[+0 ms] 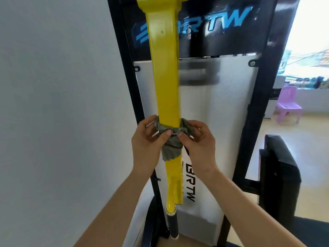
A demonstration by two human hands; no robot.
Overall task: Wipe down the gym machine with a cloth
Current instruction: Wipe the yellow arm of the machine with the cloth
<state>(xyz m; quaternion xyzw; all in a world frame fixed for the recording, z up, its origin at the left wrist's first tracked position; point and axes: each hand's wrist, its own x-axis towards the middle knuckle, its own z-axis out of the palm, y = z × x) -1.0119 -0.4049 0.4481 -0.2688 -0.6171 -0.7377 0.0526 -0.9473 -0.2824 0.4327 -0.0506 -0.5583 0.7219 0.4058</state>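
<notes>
A yellow lever arm [165, 72] of the gym machine runs down the middle of the view, ending in a black handle grip [172, 225]. A grey-green cloth [170, 147] is wrapped around the arm about two thirds of the way down. My left hand [147, 139] grips the cloth from the left side of the arm, thumb pressing its front. My right hand [197, 139] grips it from the right, thumb meeting the left one at the front. A loose end of the cloth hangs below my thumbs.
Behind the arm stands the machine's black frame [263, 86] with a frosted shield panel [219, 113] and a BRTW logo. A black padded seat [279, 175] is at the right. A grey wall [53, 104] is on the left. A purple plastic chair [288, 106] stands far right.
</notes>
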